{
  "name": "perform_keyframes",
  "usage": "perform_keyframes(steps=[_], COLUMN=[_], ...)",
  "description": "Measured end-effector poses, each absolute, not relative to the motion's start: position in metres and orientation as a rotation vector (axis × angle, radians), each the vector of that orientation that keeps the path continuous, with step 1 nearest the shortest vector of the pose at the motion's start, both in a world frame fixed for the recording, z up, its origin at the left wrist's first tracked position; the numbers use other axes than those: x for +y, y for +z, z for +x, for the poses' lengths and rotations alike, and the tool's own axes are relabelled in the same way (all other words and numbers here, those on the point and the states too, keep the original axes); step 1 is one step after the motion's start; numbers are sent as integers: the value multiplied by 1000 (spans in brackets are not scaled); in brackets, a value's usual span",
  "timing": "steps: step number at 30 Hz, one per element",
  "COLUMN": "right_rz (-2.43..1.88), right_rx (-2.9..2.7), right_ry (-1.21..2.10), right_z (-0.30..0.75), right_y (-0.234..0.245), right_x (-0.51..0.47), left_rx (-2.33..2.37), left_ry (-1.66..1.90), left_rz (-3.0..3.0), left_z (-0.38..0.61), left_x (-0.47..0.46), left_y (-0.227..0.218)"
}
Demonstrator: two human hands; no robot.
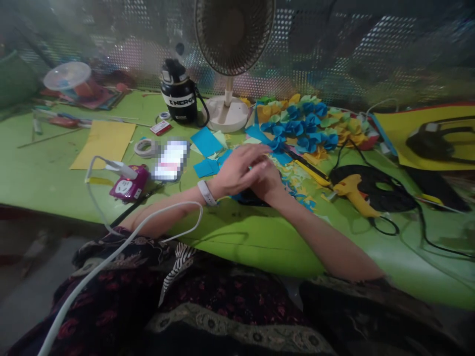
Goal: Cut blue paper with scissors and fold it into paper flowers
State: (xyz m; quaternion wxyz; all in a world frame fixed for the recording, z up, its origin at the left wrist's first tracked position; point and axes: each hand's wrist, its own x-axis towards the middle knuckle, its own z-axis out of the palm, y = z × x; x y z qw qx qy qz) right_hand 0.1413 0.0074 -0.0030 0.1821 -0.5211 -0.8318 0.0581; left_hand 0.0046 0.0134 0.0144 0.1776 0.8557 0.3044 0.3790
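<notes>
My left hand (239,170) lies across the top of my right hand (270,182), its fingers loosely stretched out and a pale band (207,193) round the wrist. The fingers of my right hand are mostly hidden, so what they hold, if anything, does not show. Under both hands sits a dark flat object (252,200), mostly covered. Blue paper squares (207,142) lie just left of the hands. To the right are small paper scraps (302,180) and a yellow utility knife (309,168). Behind them is a heap of folded blue, yellow and green paper pieces (297,121).
A fan (228,111) and a black bottle (180,99) stand at the back. At left are a lit phone (171,160), a tape roll (145,147), a purple power socket (129,185) and yellow paper (104,143). A yellow glue gun (354,193) lies right. A white cable (122,252) crosses the foreground.
</notes>
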Motion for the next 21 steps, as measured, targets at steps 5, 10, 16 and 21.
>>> perform_keyframes(steps=[5,10,16,21], right_rz=[-1353,-1305,-1378,-1387], right_rx=[-2207,-2418,-2744,-2759], right_ry=[424,614,520,473], right_z=[172,194,197,195], right_y=[5,22,29,31], right_x=[-5,-16,-19,-23], left_rx=[1276,1082,960,922], left_ry=[832,449,358,357], left_rz=[2195,1904,1502,1455], left_z=[-32,-42,-38,-38], left_x=[4,-4,-2,-2], left_y=[20,8,-12,-18])
